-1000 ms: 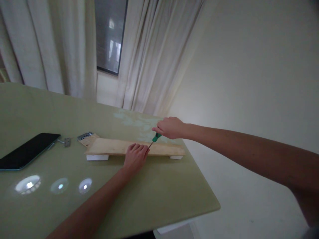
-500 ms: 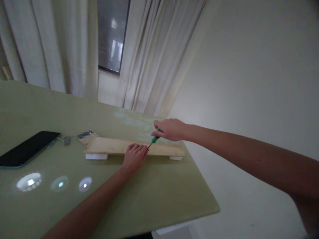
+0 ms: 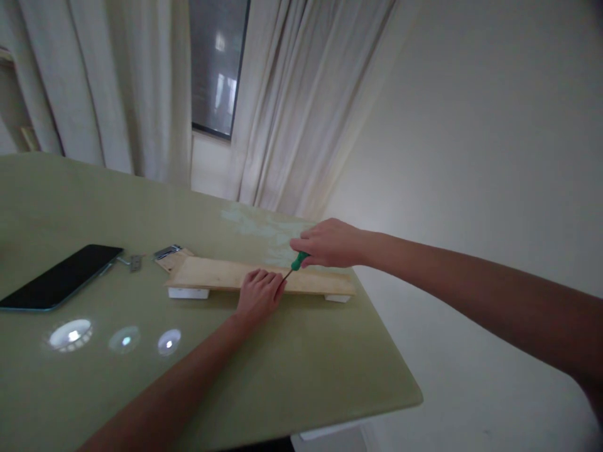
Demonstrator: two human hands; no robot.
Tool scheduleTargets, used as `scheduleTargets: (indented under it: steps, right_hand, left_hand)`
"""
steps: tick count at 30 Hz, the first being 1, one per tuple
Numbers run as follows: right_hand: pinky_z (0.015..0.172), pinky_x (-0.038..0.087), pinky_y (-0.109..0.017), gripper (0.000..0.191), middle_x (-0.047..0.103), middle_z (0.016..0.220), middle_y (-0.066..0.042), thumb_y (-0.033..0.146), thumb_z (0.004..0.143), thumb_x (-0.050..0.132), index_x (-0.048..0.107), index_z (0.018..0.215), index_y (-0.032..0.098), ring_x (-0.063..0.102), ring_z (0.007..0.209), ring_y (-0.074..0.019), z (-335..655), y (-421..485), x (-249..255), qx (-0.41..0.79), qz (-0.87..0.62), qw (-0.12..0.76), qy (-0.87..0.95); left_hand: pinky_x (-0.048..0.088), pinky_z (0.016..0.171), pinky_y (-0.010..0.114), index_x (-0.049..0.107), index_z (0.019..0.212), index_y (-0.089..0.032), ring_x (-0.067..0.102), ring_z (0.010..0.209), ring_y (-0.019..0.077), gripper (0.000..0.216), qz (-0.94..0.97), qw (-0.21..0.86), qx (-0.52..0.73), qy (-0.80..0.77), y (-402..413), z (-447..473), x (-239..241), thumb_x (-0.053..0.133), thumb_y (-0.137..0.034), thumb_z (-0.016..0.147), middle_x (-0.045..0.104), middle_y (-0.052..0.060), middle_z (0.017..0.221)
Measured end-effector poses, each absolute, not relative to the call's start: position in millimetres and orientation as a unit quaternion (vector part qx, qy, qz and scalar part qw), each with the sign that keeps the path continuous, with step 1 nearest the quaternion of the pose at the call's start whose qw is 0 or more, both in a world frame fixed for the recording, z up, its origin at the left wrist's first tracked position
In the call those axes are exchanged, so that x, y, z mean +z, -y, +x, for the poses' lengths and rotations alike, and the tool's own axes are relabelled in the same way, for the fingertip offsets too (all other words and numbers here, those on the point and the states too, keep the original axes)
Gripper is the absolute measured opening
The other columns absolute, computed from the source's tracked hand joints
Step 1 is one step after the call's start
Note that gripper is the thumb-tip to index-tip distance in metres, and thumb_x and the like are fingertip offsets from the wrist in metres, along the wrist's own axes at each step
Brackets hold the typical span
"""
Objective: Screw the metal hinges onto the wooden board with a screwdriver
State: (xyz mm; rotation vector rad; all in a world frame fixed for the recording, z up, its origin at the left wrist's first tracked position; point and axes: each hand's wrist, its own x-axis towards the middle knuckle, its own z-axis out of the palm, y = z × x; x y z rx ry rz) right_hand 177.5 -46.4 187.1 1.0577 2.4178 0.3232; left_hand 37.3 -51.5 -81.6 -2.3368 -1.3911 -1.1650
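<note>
A long light wooden board lies across the far part of the green table, raised on two small white blocks. My right hand is closed round a green-handled screwdriver, whose thin shaft slants down to the board. My left hand rests on the board's near edge with its fingers curled, right beside the screwdriver's tip. What its fingertips pinch, if anything, is too small to see.
A dark phone or tablet lies at the left. Small metal parts and a little wooden piece sit by the board's left end. Curtains and a window stand behind; the table's right edge drops off near the board.
My right hand has shifted slightly on the screwdriver handle, as if turning it. The left hand stays on the board. The view has drifted a little to the left.
</note>
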Motion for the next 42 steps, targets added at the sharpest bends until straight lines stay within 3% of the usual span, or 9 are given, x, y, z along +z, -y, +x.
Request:
scheduleTargets:
  steps: [3, 8, 14, 18, 23, 28, 32, 36, 42]
  right_hand:
    - [0.07, 0.041, -0.033, 0.056, 0.079, 0.112, -0.018, 0.055, 0.114, 0.03, 0.072, 0.115, 0.019, 0.075, 0.1, -0.0307, 173, 42, 186, 0.123, 0.456, 0.214, -0.855]
    - [0.067, 0.04, -0.028, 0.038, 0.081, 0.111, -0.006, 0.054, 0.1, 0.07, 0.068, 0.126, 0.027, 0.074, 0.097, -0.0234, 171, 38, 195, 0.08, 0.405, 0.228, -0.882]
    - [0.068, 0.042, -0.035, 0.067, 0.079, 0.11, -0.023, 0.064, 0.111, 0.032, 0.077, 0.108, 0.014, 0.075, 0.095, -0.0334, 173, 38, 188, 0.134, 0.486, 0.189, -0.842]
    - [0.073, 0.043, -0.029, 0.041, 0.081, 0.116, -0.008, 0.06, 0.099, 0.069, 0.072, 0.123, 0.027, 0.074, 0.104, -0.0257, 176, 38, 187, 0.09, 0.423, 0.206, -0.878]
    - [0.071, 0.043, -0.034, 0.056, 0.078, 0.114, -0.022, 0.063, 0.11, 0.042, 0.071, 0.114, 0.016, 0.074, 0.1, -0.032, 174, 39, 181, 0.121, 0.479, 0.167, -0.854]
    - [0.073, 0.041, -0.028, 0.036, 0.08, 0.117, -0.009, 0.051, 0.099, 0.072, 0.065, 0.124, 0.026, 0.072, 0.099, -0.0238, 179, 37, 183, 0.062, 0.412, 0.172, -0.893]
    - [0.071, 0.039, -0.032, 0.047, 0.078, 0.106, -0.018, 0.063, 0.106, 0.054, 0.07, 0.108, 0.018, 0.072, 0.094, -0.0302, 188, 34, 176, 0.092, 0.47, 0.114, -0.871]
    - [0.075, 0.042, -0.027, 0.037, 0.079, 0.114, -0.007, 0.048, 0.103, 0.068, 0.06, 0.129, 0.024, 0.071, 0.096, -0.0208, 196, 34, 163, 0.022, 0.424, 0.081, -0.902]
    - [0.071, 0.042, -0.031, 0.046, 0.078, 0.094, -0.009, 0.065, 0.099, 0.065, 0.067, 0.104, 0.019, 0.071, 0.085, -0.0249, 201, 38, 138, 0.049, 0.5, -0.082, -0.861]
  left_hand:
    - [0.043, 0.092, 0.043, 0.075, 0.103, -0.022, 0.07, 0.092, 0.0261, 0.028, -0.785, 0.095, -0.397, 0.466, 51, 37, -82, 0.051, -0.033, 0.111, 0.082, 0.006, 0.095]
    - [0.043, 0.091, 0.042, 0.075, 0.1, -0.022, 0.07, 0.09, 0.0249, 0.025, -0.782, 0.095, -0.403, 0.465, 50, 37, -84, 0.054, -0.031, 0.11, 0.081, 0.005, 0.093]
    - [0.042, 0.089, 0.041, 0.075, 0.103, -0.022, 0.07, 0.09, 0.0256, 0.022, -0.78, 0.098, -0.411, 0.462, 49, 36, -86, 0.057, -0.031, 0.109, 0.081, 0.005, 0.092]
    - [0.042, 0.089, 0.041, 0.074, 0.101, -0.022, 0.07, 0.089, 0.0256, 0.022, -0.78, 0.11, -0.408, 0.462, 48, 36, -87, 0.056, -0.031, 0.11, 0.081, 0.004, 0.091]
    - [0.044, 0.09, 0.042, 0.074, 0.103, -0.021, 0.071, 0.089, 0.026, 0.021, -0.783, 0.122, -0.412, 0.45, 47, 36, -89, 0.057, -0.031, 0.109, 0.081, 0.005, 0.091]
    - [0.045, 0.09, 0.042, 0.075, 0.103, -0.022, 0.072, 0.09, 0.0254, 0.022, -0.782, 0.114, -0.415, 0.45, 46, 34, -90, 0.056, -0.03, 0.109, 0.082, 0.006, 0.092]
    - [0.045, 0.09, 0.041, 0.074, 0.106, -0.022, 0.072, 0.09, 0.0252, 0.021, -0.789, 0.121, -0.404, 0.447, 46, 33, -90, 0.056, -0.031, 0.109, 0.082, 0.005, 0.093]
    - [0.048, 0.087, 0.04, 0.074, 0.106, -0.022, 0.073, 0.089, 0.0244, 0.022, -0.791, 0.132, -0.395, 0.448, 46, 31, -89, 0.054, -0.031, 0.11, 0.083, 0.005, 0.094]
    - [0.053, 0.085, 0.038, 0.074, 0.108, -0.022, 0.073, 0.088, 0.0236, 0.024, -0.798, 0.144, -0.392, 0.435, 48, 28, -85, 0.052, -0.031, 0.111, 0.083, 0.005, 0.095]
